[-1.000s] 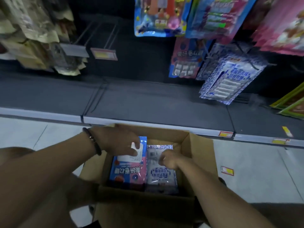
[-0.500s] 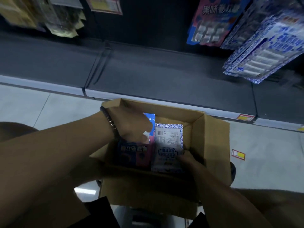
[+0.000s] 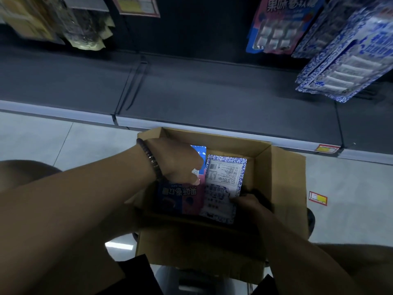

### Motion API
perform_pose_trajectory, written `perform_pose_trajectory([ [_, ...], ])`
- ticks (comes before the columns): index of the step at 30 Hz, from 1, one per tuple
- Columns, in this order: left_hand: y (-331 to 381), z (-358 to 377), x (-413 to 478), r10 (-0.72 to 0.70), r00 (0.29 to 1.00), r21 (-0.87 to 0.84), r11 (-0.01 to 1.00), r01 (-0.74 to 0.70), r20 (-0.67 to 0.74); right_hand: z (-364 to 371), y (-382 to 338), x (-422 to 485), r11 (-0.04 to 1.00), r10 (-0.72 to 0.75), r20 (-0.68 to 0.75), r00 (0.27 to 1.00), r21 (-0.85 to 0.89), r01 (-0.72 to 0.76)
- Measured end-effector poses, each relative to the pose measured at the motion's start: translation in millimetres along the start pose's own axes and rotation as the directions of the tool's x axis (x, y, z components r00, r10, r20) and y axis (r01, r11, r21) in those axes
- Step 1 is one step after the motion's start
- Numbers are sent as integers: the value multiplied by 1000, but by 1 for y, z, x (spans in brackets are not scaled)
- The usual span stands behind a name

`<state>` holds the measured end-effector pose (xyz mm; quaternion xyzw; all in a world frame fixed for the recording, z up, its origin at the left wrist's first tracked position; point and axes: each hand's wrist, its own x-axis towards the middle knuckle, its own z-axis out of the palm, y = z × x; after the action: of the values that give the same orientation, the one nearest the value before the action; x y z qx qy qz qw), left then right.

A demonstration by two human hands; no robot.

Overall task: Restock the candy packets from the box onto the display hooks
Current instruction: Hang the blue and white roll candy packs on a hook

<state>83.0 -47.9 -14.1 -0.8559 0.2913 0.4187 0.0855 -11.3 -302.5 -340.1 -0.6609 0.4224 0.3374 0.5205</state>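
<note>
Head view: left hand pinches glossy pink-blue packet; right hand grips flat blue-patterned packet.

The cardboard box showing brown, candy packet showing blue and pink, neighbouring packet wearing white with blue scrollwork border

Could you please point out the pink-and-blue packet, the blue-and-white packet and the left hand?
pink-and-blue packet (image 3: 180, 193), head view, on its printed lettering.
blue-and-white packet (image 3: 225, 173), head view, on its white back label.
left hand (image 3: 180, 163), head view, on its back.
</note>
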Motion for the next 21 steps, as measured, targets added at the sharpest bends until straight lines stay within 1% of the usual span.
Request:
perform_pose_trajectory([
  [2, -3, 3, 2, 19, 1000, -27, 999, -19, -10, 0, -12, -20, 997, -27, 8, 1000, -71, 28],
  [4, -6, 5, 4, 43, 999, 36, 998, -43, -16, -3, -24, -31, 985, -105, -25, 994, -144, 100],
  [6, -10, 6, 7, 74, 997, 83, 994, -71, -28, -10, -40, -47, 981, -143, -32, 989, -141, 137],
  [7, -12, 8, 10, 85, 996, 99, 992, -81, -36, -16, -49, -54, 985, -135, -8, 991, -111, 133],
  [9, -14, 9, 10, 96, 993, 116, 989, -87, -73, -27, -74, -79, 995, -86, 86, 993, -49, 90],
  [10, -15, 10, 11, 98, 992, 117, 989, -87, -84, -34, -90, -93, 995, -67, 119, 991, -63, 75],
  [11, -16, 11, 12, 100, 991, 115, 989, -90, -88, -40, -105, -108, 990, -61, 130, 990, -117, 77],
  [13, -16, 11, 11, 104, 991, 83, 992, -98, -78, -53, -132, -139, 966, -46, 155, 987, -245, 84],
  [16, -13, 9, 6, 120, 989, 52, 992, -116, -82, -63, -162, -178, 932, -89, 220, 971, -325, 159],
  [18, -14, 9, 3, 158, 983, 3, 987, -158, -91, -69, -176, -204, 923, -148, 249, 957, -312, 224],
  [19, -15, 9, 2, 192, 976, -55, 979, -198, -102, -73, -183, -216, 927, -179, 256, 950, -279, 250],
  [21, -16, 12, -3, 254, 956, -224, 933, -281, -144, -81, -194, -240, 934, -235, 272, 933, -204, 295],
])
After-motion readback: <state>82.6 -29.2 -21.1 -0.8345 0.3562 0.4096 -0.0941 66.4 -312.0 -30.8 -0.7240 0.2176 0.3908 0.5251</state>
